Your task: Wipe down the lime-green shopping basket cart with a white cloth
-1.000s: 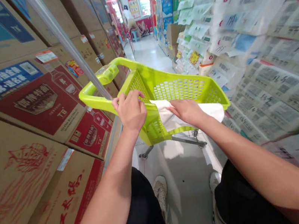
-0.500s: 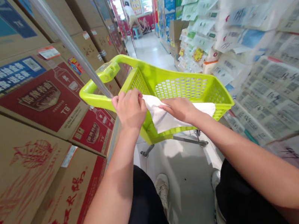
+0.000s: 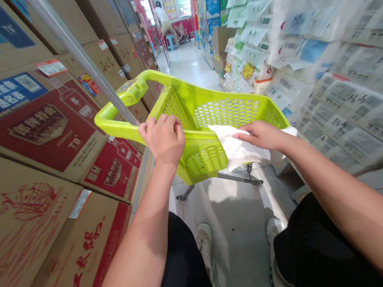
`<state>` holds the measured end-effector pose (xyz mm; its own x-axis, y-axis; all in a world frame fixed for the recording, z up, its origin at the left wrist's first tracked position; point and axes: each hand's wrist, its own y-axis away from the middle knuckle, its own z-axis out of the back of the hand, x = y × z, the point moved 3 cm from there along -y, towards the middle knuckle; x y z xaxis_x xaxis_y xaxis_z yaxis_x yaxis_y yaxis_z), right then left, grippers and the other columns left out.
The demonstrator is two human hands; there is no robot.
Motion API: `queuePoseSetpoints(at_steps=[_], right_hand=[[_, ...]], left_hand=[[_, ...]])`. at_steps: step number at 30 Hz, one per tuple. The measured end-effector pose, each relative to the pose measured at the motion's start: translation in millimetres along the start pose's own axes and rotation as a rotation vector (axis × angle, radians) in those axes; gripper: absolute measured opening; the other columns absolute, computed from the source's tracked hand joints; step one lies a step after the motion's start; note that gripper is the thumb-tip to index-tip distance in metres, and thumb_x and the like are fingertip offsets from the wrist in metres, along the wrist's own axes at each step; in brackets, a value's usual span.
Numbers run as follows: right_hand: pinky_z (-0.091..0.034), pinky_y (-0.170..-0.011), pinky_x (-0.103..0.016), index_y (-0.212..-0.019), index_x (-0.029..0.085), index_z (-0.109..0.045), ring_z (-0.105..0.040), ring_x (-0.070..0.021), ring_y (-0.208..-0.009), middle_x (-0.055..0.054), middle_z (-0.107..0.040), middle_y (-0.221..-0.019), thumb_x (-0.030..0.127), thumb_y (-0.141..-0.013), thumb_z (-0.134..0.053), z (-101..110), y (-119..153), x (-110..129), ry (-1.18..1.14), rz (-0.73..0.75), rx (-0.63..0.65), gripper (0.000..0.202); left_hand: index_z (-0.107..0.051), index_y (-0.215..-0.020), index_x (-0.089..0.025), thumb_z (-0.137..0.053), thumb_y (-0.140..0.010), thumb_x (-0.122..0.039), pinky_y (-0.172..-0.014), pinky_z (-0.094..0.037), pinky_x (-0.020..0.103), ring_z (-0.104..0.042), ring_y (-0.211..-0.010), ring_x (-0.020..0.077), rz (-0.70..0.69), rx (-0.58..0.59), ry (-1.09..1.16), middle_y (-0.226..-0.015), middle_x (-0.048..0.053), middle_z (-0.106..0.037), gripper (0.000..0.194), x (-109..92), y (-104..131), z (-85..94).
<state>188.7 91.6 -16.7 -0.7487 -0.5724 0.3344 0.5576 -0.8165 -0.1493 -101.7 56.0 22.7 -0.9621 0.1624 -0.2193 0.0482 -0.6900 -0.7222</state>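
A lime green shopping cart basket [image 3: 229, 108] stands in front of me in a shop aisle. My left hand [image 3: 163, 138] is closed around the basket's near rim at its left corner, beside the cart's handle loop [image 3: 114, 114]. My right hand [image 3: 262, 135] lies flat on a white cloth [image 3: 238, 148] draped over the near rim, toward the basket's right side. The cloth hangs down over the outer wall of the basket. My shoes [image 3: 204, 241] show on the floor below.
Stacked cardboard boxes [image 3: 38, 138] fill the left wall, crossed by a slanted metal pole [image 3: 78, 52]. Shelves of packaged goods [image 3: 335, 43] line the right. The tiled aisle floor [image 3: 194, 68] runs ahead to a person [image 3: 161, 17] far off by a blue stool.
My right hand slid the white cloth from the basket's left part, near my left hand, along the near rim to the right. My left hand kept its grip on the rim.
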Motion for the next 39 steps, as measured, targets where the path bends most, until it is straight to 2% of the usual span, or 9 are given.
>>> queuePoseSetpoints(at_steps=[3, 7, 13, 17, 22, 27, 31, 36, 39], right_hand=[[-0.040, -0.071, -0.031, -0.106, 0.022, -0.075, -0.071, -0.0267, -0.091, -0.011, -0.080, -0.103, 0.063, -0.106, -0.035, -4.2, -3.3, 10.4, 0.144, -0.054, -0.048, 0.058], [-0.040, -0.073, -0.032, -0.115, 0.021, -0.073, -0.072, -0.0289, -0.095, -0.014, -0.079, -0.108, 0.063, -0.108, -0.027, -14.1, -18.5, 43.3, 0.247, -0.068, -0.090, 0.062], [-0.042, -0.076, -0.033, -0.116, 0.022, -0.070, -0.071, -0.0302, -0.101, -0.012, -0.078, -0.114, 0.065, -0.108, -0.022, -27.0, -53.2, 96.1, 0.224, -0.029, -0.122, 0.065], [-0.042, -0.077, -0.032, -0.116, 0.023, -0.070, -0.071, -0.0290, -0.102, -0.010, -0.078, -0.115, 0.063, -0.109, -0.021, -28.8, -62.6, 112.2, 0.180, 0.007, -0.155, 0.063], [-0.042, -0.077, -0.032, -0.119, 0.025, -0.071, -0.070, -0.0287, -0.103, -0.010, -0.078, -0.117, 0.058, -0.110, -0.024, -26.5, -55.6, 99.8, 0.157, 0.022, -0.087, 0.058], [-0.044, -0.076, -0.033, -0.119, 0.024, -0.074, -0.072, -0.0291, -0.096, -0.013, -0.079, -0.107, 0.064, -0.107, -0.026, -15.8, -25.8, 56.4, 0.229, -0.068, -0.056, 0.065], [-0.043, -0.071, -0.033, -0.111, 0.024, -0.078, -0.072, -0.0303, -0.092, -0.013, -0.080, -0.098, 0.071, -0.104, -0.029, -8.4, -0.3, 23.5, 0.314, -0.181, -0.011, 0.069], [-0.043, -0.071, -0.034, -0.107, 0.021, -0.078, -0.072, -0.0311, -0.091, -0.017, -0.079, -0.097, 0.071, -0.105, -0.022, -9.0, 8.8, 16.3, 0.405, -0.220, -0.073, 0.075], [-0.043, -0.072, -0.034, -0.111, 0.021, -0.077, -0.072, -0.0309, -0.091, -0.016, -0.079, -0.100, 0.068, -0.106, -0.022, -9.3, 4.3, 17.3, 0.392, -0.167, -0.052, 0.072]], left_hand=[[-0.065, -0.079, -0.025, -0.047, -0.094, -0.025, -0.101, -0.028, 0.053, -0.055, -0.103, 0.0311, 0.006, 0.002, 0.011, -0.089, 0.006, -0.067, 0.024, -3.3, 0.9, 0.2], [-0.067, -0.081, -0.026, -0.048, -0.093, -0.024, -0.102, -0.028, 0.052, -0.055, -0.103, 0.0313, 0.007, 0.006, 0.002, -0.090, 0.006, -0.068, 0.023, -6.8, 2.8, 3.6], [-0.069, -0.099, -0.028, -0.047, -0.091, -0.020, -0.105, -0.028, 0.052, -0.056, -0.107, 0.0313, 0.011, 0.003, 0.037, -0.102, 0.005, -0.073, 0.024, -8.2, 6.3, 8.2], [-0.068, -0.102, -0.027, -0.048, -0.094, -0.023, -0.106, -0.028, 0.050, -0.057, -0.109, 0.0311, 0.022, 0.007, 0.047, -0.105, 0.006, -0.073, 0.022, -1.0, 5.5, 5.5], [-0.067, -0.104, -0.026, -0.048, -0.099, -0.030, -0.105, -0.029, 0.048, -0.058, -0.105, 0.0307, 0.069, -0.029, 0.026, -0.096, 0.006, -0.073, 0.021, 7.2, 2.4, 2.2], [-0.067, -0.102, -0.026, -0.049, -0.099, -0.033, -0.102, -0.030, 0.048, -0.058, -0.101, 0.0310, 0.075, -0.032, 0.022, -0.088, 0.006, -0.071, 0.020, 7.1, 0.6, 2.2], [-0.067, -0.099, -0.027, -0.050, -0.099, -0.034, -0.102, -0.031, 0.048, -0.058, -0.100, 0.0306, 0.068, -0.061, 0.007, -0.086, 0.006, -0.070, 0.019, 4.4, 0.8, 1.2], [-0.068, -0.099, -0.027, -0.049, -0.099, -0.035, -0.102, -0.030, 0.049, -0.058, -0.102, 0.0306, 0.074, -0.082, -0.007, -0.091, 0.007, -0.072, 0.021, -4.1, 2.8, -0.2], [-0.068, -0.099, -0.027, -0.049, -0.098, -0.035, -0.102, -0.029, 0.050, -0.057, -0.102, 0.0308, 0.075, -0.076, 0.009, -0.091, 0.007, -0.072, 0.021, -7.3, 3.6, 0.0]])
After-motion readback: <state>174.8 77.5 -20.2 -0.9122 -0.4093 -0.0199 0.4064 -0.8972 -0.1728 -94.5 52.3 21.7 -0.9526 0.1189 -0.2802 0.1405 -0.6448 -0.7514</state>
